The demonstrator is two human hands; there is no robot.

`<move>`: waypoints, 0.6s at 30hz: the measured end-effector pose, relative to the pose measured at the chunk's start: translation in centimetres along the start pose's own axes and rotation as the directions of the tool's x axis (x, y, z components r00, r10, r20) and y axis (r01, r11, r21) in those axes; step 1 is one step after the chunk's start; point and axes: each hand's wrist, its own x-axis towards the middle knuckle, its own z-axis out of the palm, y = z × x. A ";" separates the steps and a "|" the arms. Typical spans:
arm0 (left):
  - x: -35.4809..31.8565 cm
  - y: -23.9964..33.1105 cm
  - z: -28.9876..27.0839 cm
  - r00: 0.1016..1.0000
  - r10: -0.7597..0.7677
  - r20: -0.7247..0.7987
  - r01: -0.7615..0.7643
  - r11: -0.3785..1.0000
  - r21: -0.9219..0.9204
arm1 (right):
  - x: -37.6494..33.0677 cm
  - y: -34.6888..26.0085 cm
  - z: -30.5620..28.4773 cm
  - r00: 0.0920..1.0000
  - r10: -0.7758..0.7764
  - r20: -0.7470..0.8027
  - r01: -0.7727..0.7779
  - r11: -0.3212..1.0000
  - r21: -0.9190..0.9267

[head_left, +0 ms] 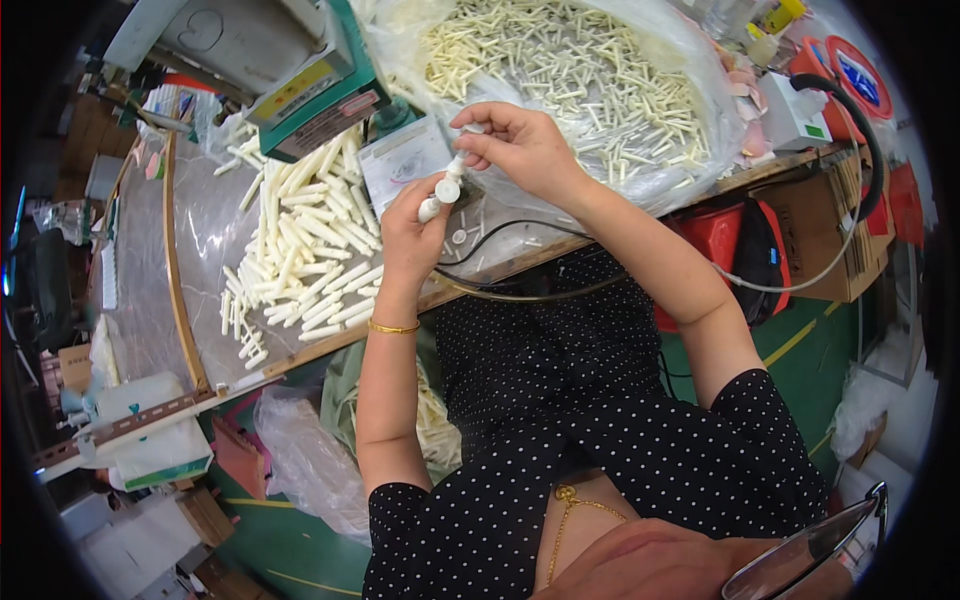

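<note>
A small white plastic tube (443, 192) with a wider round collar near its upper end sits upright between the two hands, raised just above the near edge of the workbench (300, 352), probably so both ends stay reachable. The left hand (412, 232) is clamped round its lower part to steady it, while the right hand (520, 148) pinches a tiny white piece (472, 130) at the top, fingertips drawn together just above the collar. Close to the left lies a heap of finished-looking white tubes (300, 250) on clear sheeting; beyond the hands a big clear bag of pale yellow sticks (570, 70) gapes open. A green machine (315, 85) stands behind the heap, and black cable (520, 290) trails along the bench edge.
</note>
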 end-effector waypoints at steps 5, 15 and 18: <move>1.0 -0.4 1.2 0.999 0.019 -0.031 -0.014 0.989 0.145 | 0.5 -0.1 -1.1 0.987 -0.158 0.039 0.163 0.944 -0.288; 2.7 -4.7 1.0 0.847 -0.022 -0.531 0.173 0.956 0.236 | 3.3 5.7 -14.9 0.975 -0.197 -0.103 -0.016 0.403 -0.915; 2.5 -4.3 0.5 0.855 -0.019 -0.519 0.138 0.972 0.191 | 3.3 6.9 -15.5 0.977 -0.201 0.077 0.105 0.134 -0.985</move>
